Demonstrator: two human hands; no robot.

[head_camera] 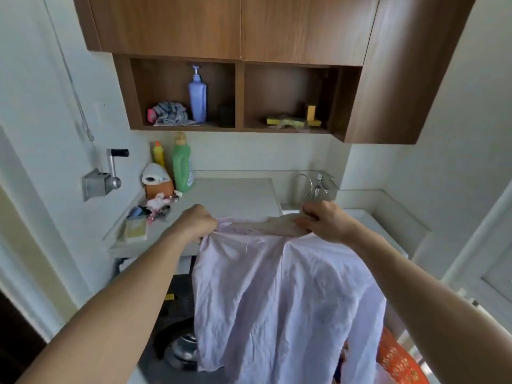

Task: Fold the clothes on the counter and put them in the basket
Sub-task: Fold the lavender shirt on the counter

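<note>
Head view showed left hand [198, 221] and right hand [325, 220] gripping 1 unfolded shirt [277, 300] before the counter [235, 195]; folding and basket placement were judged outstanding.

Pale counter [232, 194], green bottle [182, 166], yellow bottle [159, 153] upright at its back-left corner

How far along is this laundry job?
Barely begun: nothing folded shows. In hand: the left hand and right hand grip a shirt at its top, on a hanger. Left: unhang it, fold it on the counter, put it in the basket, not clearly in view.
</note>
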